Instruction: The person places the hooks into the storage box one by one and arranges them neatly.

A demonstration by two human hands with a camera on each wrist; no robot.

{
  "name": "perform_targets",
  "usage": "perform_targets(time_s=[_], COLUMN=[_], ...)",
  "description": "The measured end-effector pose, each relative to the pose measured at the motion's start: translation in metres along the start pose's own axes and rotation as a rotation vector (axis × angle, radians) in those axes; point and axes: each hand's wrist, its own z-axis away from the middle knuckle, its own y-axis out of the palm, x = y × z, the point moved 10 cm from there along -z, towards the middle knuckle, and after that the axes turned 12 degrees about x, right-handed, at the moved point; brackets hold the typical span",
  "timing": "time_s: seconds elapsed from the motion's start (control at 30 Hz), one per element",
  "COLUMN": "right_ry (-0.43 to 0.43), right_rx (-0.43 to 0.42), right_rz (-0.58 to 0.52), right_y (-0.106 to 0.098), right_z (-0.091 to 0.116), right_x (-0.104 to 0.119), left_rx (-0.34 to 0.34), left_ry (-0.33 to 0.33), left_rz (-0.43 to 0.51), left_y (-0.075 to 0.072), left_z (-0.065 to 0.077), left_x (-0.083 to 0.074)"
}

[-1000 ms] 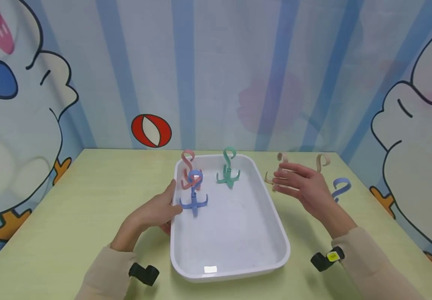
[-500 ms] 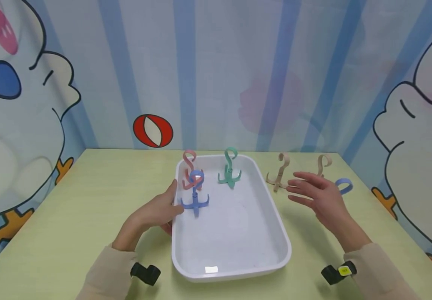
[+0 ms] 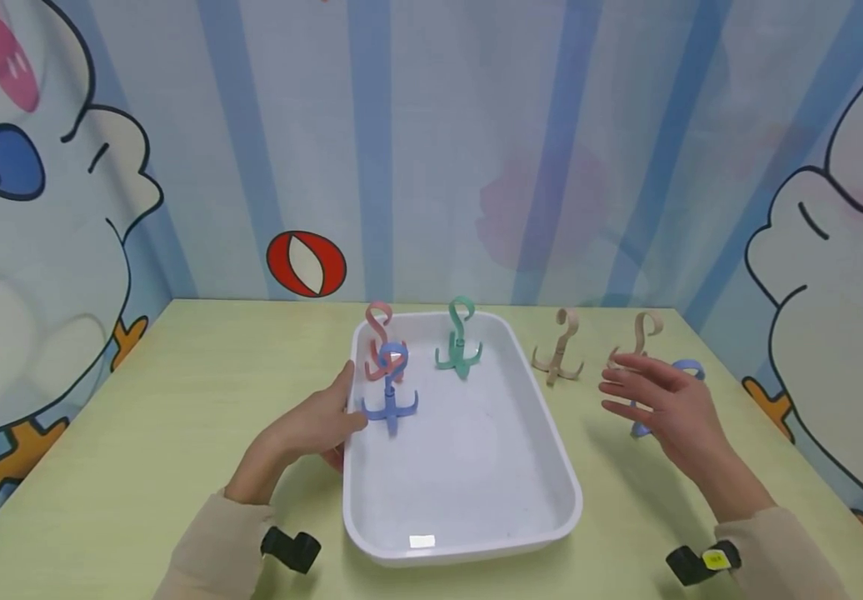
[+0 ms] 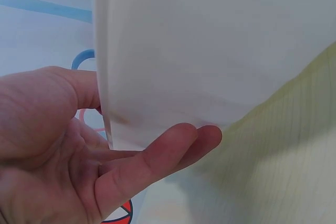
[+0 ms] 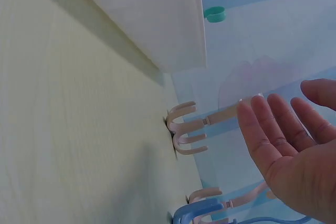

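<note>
The white tray point(image 3: 469, 471) is held at its left rim by the left grip point(image 3: 315, 423); a pink hook point(image 3: 377, 323), a blue hook point(image 3: 390, 408) and a green hook point(image 3: 460, 357) are contained inside. The right grip point(image 3: 675, 408) is released, its fingers extended, with another blue hook point(image 3: 690, 365) partly hidden behind it. Two beige hooks point(image 3: 561, 354) are also stood on the surface point(image 3: 251, 350), right of the tray.
</note>
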Motion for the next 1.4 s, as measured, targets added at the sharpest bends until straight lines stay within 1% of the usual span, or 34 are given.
perform_targets(time_s=[0.23, 0.43, 0.7, 0.87, 1.0, 1.13, 1.23, 1.4], right_ry=[-0.039, -0.067, -0.056, -0.07, -0.104, -0.154, -0.154, -0.102], right_rx=[0.008, 0.03, -0.002, 0.005, 0.047, 0.092, 0.07, -0.016], right_rz=[-0.018, -0.036, -0.044, -0.074, -0.118, -0.196, -0.268, -0.31], right_y=[-0.016, -0.029, -0.043, -0.052, -0.057, -0.064, -0.071, -0.083], right_z=[0.011, 0.018, 0.024, 0.027, 0.03, 0.035, 0.038, 0.041], right_x=[0.003, 0.005, 0.002, 0.001, 0.003, 0.007, 0.008, 0.003], left_rx=[-0.001, -0.002, -0.002, 0.001, 0.001, 0.001, -0.001, -0.001], left_ry=[0.012, 0.001, -0.004, 0.002, 0.003, -0.011, -0.026, -0.028], left_rz=[0.002, 0.0, 0.005, 0.005, 0.0, -0.001, -0.002, -0.006], left_y=[0.0, 0.0, 0.0, 0.0, 0.0, 0.0, 0.0, 0.001], left_z=[-0.001, 0.0, 0.0, -0.001, -0.001, -0.001, 0.0, 0.001], left_x=[0.001, 0.001, 0.004, 0.002, 0.001, 0.001, 0.002, 0.002])
